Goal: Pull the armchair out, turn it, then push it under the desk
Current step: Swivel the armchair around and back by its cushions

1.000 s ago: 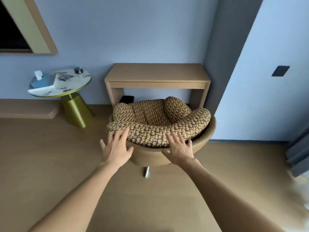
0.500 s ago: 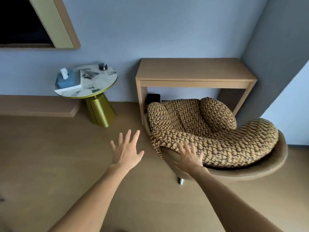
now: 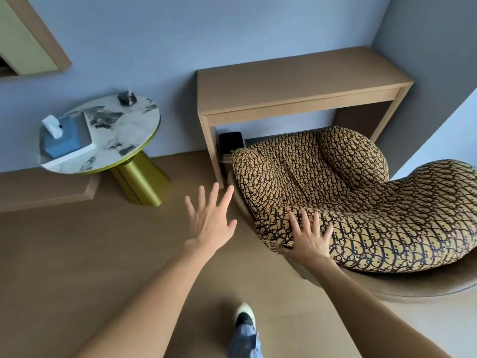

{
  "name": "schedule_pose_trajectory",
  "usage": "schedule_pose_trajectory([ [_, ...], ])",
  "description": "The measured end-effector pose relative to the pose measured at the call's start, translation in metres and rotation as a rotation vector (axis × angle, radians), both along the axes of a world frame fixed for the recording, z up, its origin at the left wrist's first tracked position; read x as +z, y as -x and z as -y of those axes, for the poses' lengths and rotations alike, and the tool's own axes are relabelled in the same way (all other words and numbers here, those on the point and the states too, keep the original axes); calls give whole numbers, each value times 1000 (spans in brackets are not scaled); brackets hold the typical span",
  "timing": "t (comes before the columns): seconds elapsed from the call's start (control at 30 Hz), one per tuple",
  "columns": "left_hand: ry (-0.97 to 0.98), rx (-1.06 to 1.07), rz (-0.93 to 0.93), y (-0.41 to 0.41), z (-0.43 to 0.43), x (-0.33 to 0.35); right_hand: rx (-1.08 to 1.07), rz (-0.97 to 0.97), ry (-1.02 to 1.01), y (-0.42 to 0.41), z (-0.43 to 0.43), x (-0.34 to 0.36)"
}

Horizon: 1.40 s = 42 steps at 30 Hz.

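Tan wood is making up the desk [image 3: 296, 81], which is standing against the pale blue wall [image 3: 206, 29], and the armchair [image 3: 361, 202] is sitting with its front part under the desktop while its rounded back is sticking out toward the camera. Brown-and-yellow patterned cushions are filling its smooth tan shell. The right hand [image 3: 311, 239] is lying flat on the near edge of the back cushion, fingers spread wide, palm down, gripping nothing. The left hand [image 3: 211, 218] is hanging in the air just beside the chair's left edge, fingers splayed apart, touching neither chair nor desk. A small black box [image 3: 230, 142] is sitting on the floor under the desk, by its left leg. To the left, a round marble-topped side table [image 3: 121, 140] on a gold base is carrying a blue tissue box [image 3: 60, 136] and a small dark object [image 3: 127, 97]. One shoe [image 3: 245, 319] is showing on the wooden floor [image 3: 77, 254] between the forearms.
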<state>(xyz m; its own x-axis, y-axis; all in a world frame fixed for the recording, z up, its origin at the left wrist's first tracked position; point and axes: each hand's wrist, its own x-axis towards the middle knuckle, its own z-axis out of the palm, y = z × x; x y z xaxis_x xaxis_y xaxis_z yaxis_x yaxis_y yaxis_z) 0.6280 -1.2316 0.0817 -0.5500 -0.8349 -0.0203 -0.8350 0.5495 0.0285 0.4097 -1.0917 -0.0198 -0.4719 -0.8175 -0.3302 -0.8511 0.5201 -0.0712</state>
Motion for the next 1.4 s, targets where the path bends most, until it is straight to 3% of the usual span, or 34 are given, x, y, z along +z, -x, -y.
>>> schedule_pose_trajectory([
  [0.2, -34, -105, 98, 22, 72, -47, 40, -126, 99, 9, -14, -54],
  [0.33, -102, -185, 172, 43, 129, -80, 40, -105, 102, 8, -16, -58],
  [0.6, -52, -404, 236, 83, 213, -117, 34, -205, 16, 19, -28, -45],
  [0.83, -37, -596, 196, 97, 237, -146, -341, -233, -48, -17, 12, -36],
  [0.93, -16, -679, 166, 102, 242, -173, -324, -255, 5, -33, 57, -42],
  [1.03, 20, -757, 93, 99, 244, -213, -367, -317, 108, -48, 121, -75],
  [1.2, 63, -846, -21, 97, 262, -295, -605, -194, 312, -52, 194, -171],
  [1.3, 66, -877, -58, 106, 279, -353, -613, -174, 280, -49, 192, -242],
  [1.4, 90, -889, -95, 120, 288, -411, -483, -355, 173, -44, 177, -311],
])
